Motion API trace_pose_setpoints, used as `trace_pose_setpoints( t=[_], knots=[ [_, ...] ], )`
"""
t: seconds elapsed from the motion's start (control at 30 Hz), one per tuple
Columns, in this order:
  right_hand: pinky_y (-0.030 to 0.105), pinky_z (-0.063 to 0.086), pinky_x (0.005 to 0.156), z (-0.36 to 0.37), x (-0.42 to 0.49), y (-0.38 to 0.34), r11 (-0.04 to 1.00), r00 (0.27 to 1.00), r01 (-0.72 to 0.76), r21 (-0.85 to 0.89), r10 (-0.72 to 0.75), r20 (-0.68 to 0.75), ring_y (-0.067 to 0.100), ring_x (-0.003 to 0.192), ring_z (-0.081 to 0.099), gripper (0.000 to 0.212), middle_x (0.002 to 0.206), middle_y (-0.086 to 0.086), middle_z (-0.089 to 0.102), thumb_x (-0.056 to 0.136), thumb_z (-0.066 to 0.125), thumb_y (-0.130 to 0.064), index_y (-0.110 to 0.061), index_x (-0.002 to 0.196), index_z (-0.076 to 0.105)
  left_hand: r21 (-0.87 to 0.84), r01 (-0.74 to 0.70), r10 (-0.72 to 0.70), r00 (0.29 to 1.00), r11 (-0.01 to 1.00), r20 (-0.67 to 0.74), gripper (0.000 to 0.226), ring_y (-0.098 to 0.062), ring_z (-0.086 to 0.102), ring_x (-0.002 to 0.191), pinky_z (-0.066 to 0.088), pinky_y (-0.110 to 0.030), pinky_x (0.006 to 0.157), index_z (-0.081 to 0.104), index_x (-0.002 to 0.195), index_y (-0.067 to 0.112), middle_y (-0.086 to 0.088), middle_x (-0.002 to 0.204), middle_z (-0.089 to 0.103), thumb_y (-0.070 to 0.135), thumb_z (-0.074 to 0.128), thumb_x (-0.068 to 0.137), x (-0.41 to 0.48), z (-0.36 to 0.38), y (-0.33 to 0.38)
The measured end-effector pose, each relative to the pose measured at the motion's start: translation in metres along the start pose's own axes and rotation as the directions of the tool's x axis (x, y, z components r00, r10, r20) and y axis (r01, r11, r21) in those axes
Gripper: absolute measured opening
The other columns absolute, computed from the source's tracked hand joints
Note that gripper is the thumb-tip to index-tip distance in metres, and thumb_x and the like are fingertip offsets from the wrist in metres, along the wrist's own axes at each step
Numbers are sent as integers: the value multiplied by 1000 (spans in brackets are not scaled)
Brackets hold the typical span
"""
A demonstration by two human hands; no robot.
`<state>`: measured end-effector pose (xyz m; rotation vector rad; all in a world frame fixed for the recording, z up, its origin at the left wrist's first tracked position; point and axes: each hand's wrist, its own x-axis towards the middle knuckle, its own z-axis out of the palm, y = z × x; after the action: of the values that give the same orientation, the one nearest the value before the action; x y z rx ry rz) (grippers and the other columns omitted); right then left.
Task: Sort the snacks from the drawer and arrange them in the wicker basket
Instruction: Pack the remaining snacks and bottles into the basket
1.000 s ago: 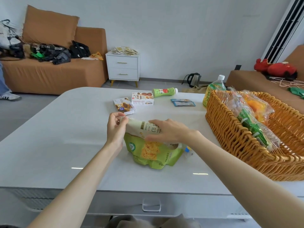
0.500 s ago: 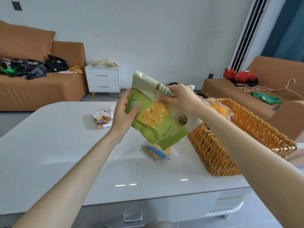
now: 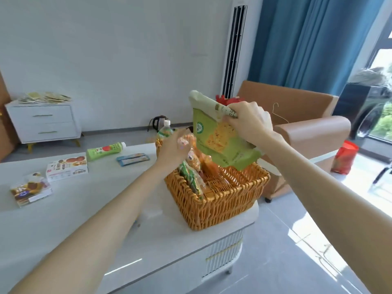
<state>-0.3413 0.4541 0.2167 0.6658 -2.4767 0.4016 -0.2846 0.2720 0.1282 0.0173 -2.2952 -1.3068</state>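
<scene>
My right hand (image 3: 248, 122) grips the folded top of a green cracker bag (image 3: 220, 143) and holds it tilted over the wicker basket (image 3: 218, 200), its lower corner just above the rim. The basket stands at the right end of the white table (image 3: 84, 219). Several clear snack packets (image 3: 192, 177) lean against its left wall. My left hand (image 3: 169, 150) reaches over the basket's left rim and holds the tops of those packets. The right half of the basket shows bare wicker.
On the table to the left lie a white biscuit box (image 3: 66, 166), a clear cookie packet (image 3: 29, 188), a green tube bottle (image 3: 105, 150) and a blue sachet (image 3: 132, 159). A water bottle (image 3: 165, 130) stands behind the basket. A tan armchair (image 3: 307, 132) is beyond.
Both hands lifted the green bag off the table and carried it right, over the basket. My left hand let go of the bag and moved to the packets in the basket.
</scene>
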Motion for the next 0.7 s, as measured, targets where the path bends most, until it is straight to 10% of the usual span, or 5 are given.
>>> trace_pose_setpoints(
  t=[0.13, 0.23, 0.47, 0.7],
  knots=[
    [34, 44, 63, 37, -3, 35, 996, 989, -63, -65, 71, 131, 30, 81, 61, 19, 95, 6, 67, 96, 54, -27, -28, 109, 67, 291, 121, -184, 962, 949, 201, 48, -23, 28, 141, 25, -39, 111, 42, 141, 18, -4, 152, 33, 33, 53, 95, 2, 29, -34],
    [31, 41, 61, 63, 2, 37, 998, 970, -11, -66, 27, 240, 31, 81, 62, 17, 94, 4, 65, 96, 52, -25, -24, 104, 66, 439, 77, -195, 954, 895, 230, 24, -21, 9, 147, 14, -55, 114, 62, 106, 30, 0, 156, 26, 46, 51, 93, 5, 35, -64],
    [27, 44, 57, 112, 8, 20, 961, 807, 232, -154, -101, 581, 20, 74, 59, 14, 91, 1, 60, 97, 50, -15, -17, 108, 58, 470, 12, -151, 954, 883, 260, 39, -19, 31, 136, 31, -43, 110, 60, 110, 29, 5, 142, 41, 59, 43, 91, 2, 20, -79],
    [23, 32, 48, 150, 1, 34, 968, 797, 231, -98, -130, 590, 21, 75, 58, 42, 100, 2, 59, 97, 45, -5, -28, 132, 49, 419, -1, -115, 961, 908, 250, 43, -15, 33, 134, 27, -34, 108, 60, 117, 21, 2, 140, 43, 54, 47, 92, -1, 18, -82]
  ],
)
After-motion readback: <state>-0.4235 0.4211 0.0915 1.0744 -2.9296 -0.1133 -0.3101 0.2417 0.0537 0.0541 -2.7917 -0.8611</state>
